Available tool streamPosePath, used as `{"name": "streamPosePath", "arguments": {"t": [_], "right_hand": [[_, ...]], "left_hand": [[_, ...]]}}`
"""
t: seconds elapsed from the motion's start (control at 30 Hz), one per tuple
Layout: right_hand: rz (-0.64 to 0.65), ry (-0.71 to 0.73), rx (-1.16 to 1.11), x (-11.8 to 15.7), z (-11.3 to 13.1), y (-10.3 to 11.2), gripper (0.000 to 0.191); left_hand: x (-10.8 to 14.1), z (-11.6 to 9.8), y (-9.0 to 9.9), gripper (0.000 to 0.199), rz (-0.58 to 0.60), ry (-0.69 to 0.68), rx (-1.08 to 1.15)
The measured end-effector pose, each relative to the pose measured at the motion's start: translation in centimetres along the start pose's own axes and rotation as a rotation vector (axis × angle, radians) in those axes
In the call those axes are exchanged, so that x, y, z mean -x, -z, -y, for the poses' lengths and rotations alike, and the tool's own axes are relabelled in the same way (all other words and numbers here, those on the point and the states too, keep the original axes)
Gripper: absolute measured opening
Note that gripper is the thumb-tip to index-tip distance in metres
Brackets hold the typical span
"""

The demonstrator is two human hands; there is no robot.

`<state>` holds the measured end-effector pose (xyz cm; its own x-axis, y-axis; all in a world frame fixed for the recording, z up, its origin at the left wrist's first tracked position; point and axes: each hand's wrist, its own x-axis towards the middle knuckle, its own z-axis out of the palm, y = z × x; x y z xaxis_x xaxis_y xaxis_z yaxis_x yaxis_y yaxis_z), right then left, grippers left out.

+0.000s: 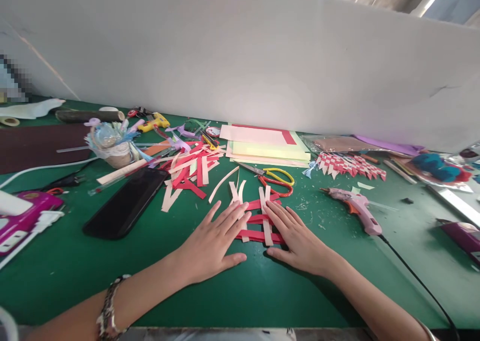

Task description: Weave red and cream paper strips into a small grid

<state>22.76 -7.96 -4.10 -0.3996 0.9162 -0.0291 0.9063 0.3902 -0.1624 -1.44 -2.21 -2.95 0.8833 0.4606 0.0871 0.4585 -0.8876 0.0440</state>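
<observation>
Red and pale pink paper strips [267,226] lie crossed over one another on the green table, partly covered by both hands. My left hand [217,241] rests flat on their left side with its fingers stretched out. On their right side, my right hand [296,236] lies palm down, its fingers extended over the strip ends. Just beyond the strips are scissors [278,180] with one yellow and one red handle. A pile of loose red and pink strips [193,168] sits farther left. What is under the palms is hidden.
A black phone [125,203] lies left of my left hand. Right of my right hand is a pink glue gun [356,206] with a black cord. Stacked coloured paper [268,148] and a red-and-white woven paper piece [348,166] lie toward the wall [240,56].
</observation>
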Motion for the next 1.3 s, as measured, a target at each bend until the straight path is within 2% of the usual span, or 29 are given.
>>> {"name": "streamPosePath", "arguments": {"t": [0.13, 0.3, 0.83, 0.97, 1.03, 1.13, 1.3], "right_hand": [[-0.007, -0.011, 0.036, 0.7, -0.2, 0.0, 0.080], [-0.015, -0.029, 0.089, 1.7, -0.6, -0.3, 0.074], [-0.005, -0.033, 0.152, 1.9, -2.4, -0.1, 0.069], [-0.090, -0.026, 0.117, 1.9, -2.2, 0.7, 0.069], [-0.121, -0.019, 0.072, 2.1, -1.9, 1.2, 0.063], [-0.101, -0.014, 0.012, 2.3, -1.2, 1.8, 0.044], [-0.064, -0.042, -0.080, 2.3, -0.7, 1.7, 0.018]], "left_hand": [[0.3, 0.3, 0.3, 0.069, 0.084, -0.099, 0.052], [1.2, 1.2, 0.2, 0.070, 0.139, -0.117, 0.090], [1.2, 2.1, 0.2, 0.066, 0.124, -0.219, 0.164], [1.1, 2.0, 0.4, 0.061, 0.080, -0.236, 0.194], [1.0, 1.8, 0.6, 0.051, 0.059, -0.218, 0.183], [1.0, 1.6, 0.7, 0.041, 0.052, -0.173, 0.154], [1.1, 1.8, 0.7, 0.042, 0.111, -0.179, 0.146]]}}
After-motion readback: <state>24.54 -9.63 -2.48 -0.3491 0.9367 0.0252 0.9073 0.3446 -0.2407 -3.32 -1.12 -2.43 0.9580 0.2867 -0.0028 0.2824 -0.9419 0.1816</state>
